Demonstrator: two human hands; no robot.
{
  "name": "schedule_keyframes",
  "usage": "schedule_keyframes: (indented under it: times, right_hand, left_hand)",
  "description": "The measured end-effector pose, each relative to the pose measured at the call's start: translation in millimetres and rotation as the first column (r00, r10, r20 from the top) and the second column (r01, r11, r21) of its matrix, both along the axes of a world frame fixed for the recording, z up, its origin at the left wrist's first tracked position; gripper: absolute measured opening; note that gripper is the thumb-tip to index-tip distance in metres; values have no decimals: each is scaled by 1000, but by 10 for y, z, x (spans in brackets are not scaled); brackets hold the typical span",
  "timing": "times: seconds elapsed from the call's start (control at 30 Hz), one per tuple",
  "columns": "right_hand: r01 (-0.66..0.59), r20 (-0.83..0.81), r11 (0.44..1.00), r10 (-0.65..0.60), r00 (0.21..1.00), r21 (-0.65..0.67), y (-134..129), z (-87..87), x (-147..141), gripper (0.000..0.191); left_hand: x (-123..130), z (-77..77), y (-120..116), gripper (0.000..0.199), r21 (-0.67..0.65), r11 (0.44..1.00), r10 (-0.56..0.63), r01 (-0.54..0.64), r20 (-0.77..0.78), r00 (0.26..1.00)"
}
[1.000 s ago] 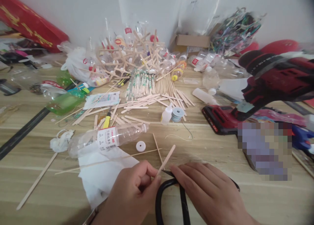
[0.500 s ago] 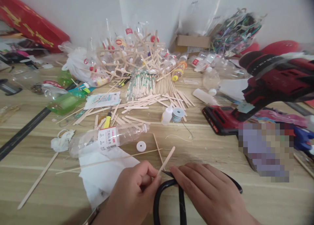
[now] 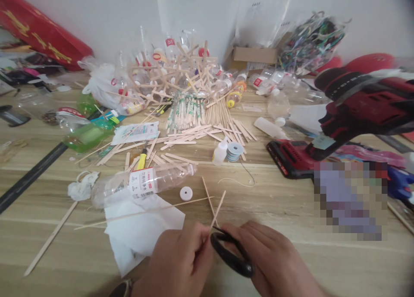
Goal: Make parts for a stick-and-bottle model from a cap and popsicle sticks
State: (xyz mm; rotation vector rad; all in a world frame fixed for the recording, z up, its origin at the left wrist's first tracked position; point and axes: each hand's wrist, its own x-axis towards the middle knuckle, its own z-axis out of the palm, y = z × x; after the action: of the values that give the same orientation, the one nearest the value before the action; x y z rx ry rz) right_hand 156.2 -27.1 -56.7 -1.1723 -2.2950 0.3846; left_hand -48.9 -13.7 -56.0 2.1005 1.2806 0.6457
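My left hand [image 3: 179, 258] is closed, pinching a flat wooden craft stick [image 3: 219, 207] whose free end points up and away from me. My right hand [image 3: 271, 256] grips a pair of black-handled scissors [image 3: 231, 254] close by on the right. The scissor blades are mostly hidden between the hands, near the lower part of the stick; whether they touch it I cannot tell. Just beyond lies another thin stick [image 3: 207, 197] on the table. A white bottle cap [image 3: 186, 194] and a long bamboo skewer [image 3: 145, 211] lie to the left.
A clear plastic bottle [image 3: 113, 187] lies partly over white paper [image 3: 142, 236]. Behind are a glue bottle [image 3: 220, 152], a wire spool [image 3: 234, 151] and scattered craft sticks [image 3: 181, 137]. A red cordless drill [image 3: 291, 154] stands at right. Piled bottles and sticks line the back wall.
The scissors have turned in my right hand, their handle loop swinging down and right. The craft stick has rotated, showing its narrow edge. Both hands stay close together.
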Motion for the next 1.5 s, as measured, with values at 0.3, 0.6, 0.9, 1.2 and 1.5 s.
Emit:
schedule_keyframes:
  times: [0.3, 0.6, 0.9, 1.2, 1.5]
  right_hand:
    - [-49, -301, 642, -289, 909, -765, -12, 102, -123, 42]
    - [88, -218, 994, -72, 973, 62, -27, 102, -19, 35]
    - [55, 142, 922, -117, 983, 382, 100, 198, 89, 38]
    - [22, 179, 927, -95, 979, 374, 84, 166, 59, 42]
    - [27, 131, 970, -60, 990, 243, 48, 114, 25, 34]
  left_hand:
    - [71, 27, -26, 19, 576, 812, 50, 91, -224, 973]
    - [-9, 93, 92, 22, 294, 955, 89, -33, -181, 979]
    - [75, 245, 101, 29, -364, 928, 146, -82, 151, 978]
    - [76, 213, 108, 30, -472, 880, 151, -58, 162, 975]
    - [8, 17, 44, 19, -92, 996, 0, -8, -87, 996]
